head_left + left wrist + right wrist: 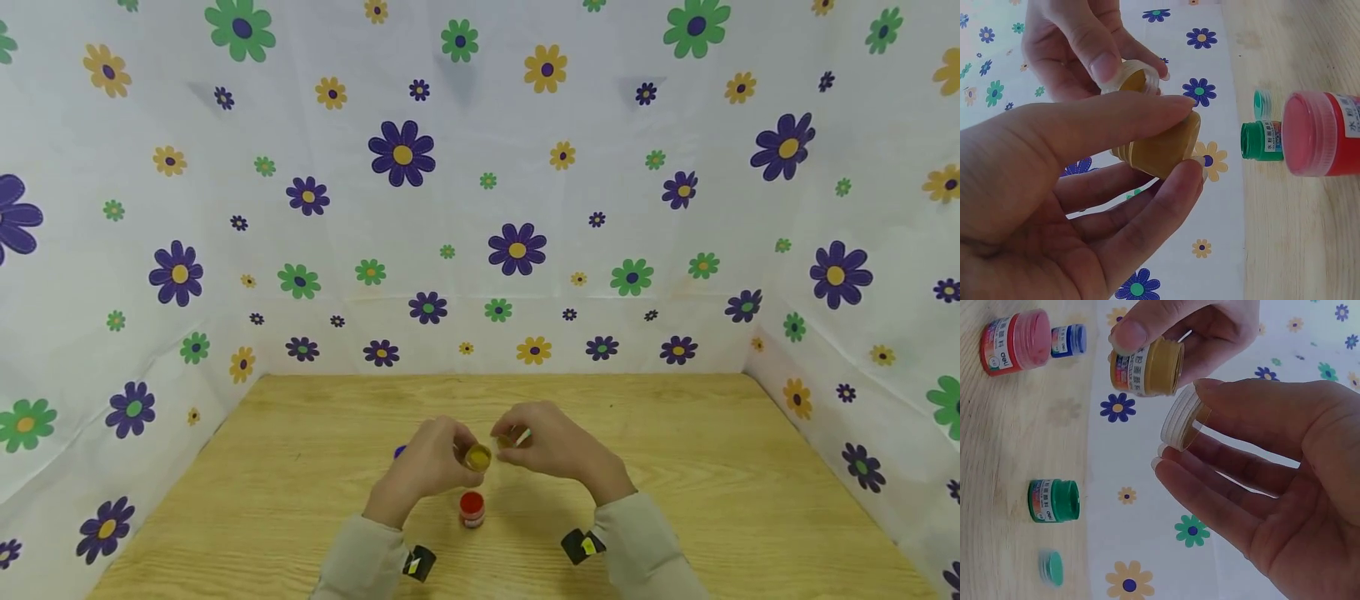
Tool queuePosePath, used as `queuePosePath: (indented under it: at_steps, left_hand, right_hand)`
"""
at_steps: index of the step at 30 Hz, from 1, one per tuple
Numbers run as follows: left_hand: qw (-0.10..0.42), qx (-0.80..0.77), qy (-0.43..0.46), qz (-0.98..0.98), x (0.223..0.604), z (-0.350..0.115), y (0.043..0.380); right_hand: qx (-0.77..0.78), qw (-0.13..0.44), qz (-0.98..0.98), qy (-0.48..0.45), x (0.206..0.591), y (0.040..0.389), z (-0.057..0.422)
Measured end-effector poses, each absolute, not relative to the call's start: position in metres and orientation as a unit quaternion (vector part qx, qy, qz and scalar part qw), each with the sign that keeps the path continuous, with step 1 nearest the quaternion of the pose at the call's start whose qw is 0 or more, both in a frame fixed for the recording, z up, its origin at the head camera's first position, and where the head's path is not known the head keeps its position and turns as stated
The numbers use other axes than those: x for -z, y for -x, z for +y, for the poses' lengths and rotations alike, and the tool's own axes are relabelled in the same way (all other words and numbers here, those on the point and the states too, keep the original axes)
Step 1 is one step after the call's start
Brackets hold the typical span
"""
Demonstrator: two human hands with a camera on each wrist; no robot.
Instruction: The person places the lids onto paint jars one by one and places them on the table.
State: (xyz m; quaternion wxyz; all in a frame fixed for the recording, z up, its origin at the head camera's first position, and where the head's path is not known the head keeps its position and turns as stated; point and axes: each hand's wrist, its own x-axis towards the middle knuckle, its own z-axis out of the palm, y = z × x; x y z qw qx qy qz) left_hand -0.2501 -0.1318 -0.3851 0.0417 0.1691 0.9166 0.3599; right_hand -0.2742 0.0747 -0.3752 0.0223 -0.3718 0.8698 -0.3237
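Observation:
My left hand [429, 460] grips a small ochre-yellow paint jar [1147, 367] between thumb and fingers. The jar's mouth is uncovered and ochre paint shows inside. Close beside that mouth, my right hand [558, 446] pinches a clear ribbed lid [1180, 420] with ochre on its inner face. Lid and jar are apart in the right wrist view. In front of both hands stands a red paint jar [472, 510], its translucent lid on. An uncapped green paint jar [1054, 500] stands with its green lid [1052, 567] beside it; the right hand mostly hides these in the head view.
A capped blue paint jar [1069, 340] stands past the left hand, mostly covered by it in the head view. The wooden table [712, 467] is bounded at the back and sides by a flower-patterned white sheet [465, 208]. Dark wrist straps sit by both sleeves.

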Motion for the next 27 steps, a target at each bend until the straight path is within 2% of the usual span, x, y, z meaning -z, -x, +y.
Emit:
queuePosePath:
  at_steps: [18,27]
  left_hand:
    - [0.042,-0.372,-0.2,0.905,0.3839,-0.1275,0.2494]
    - [0.038,-0.368,-0.207,0.906,0.3837,-0.126,0.2485]
  right_hand:
    - [0.346,0.005,0.835,0.427,0.3723,0.2683,0.069]
    - [0.355,0.017,0.826,0.437,0.3747,0.2692,0.0673]
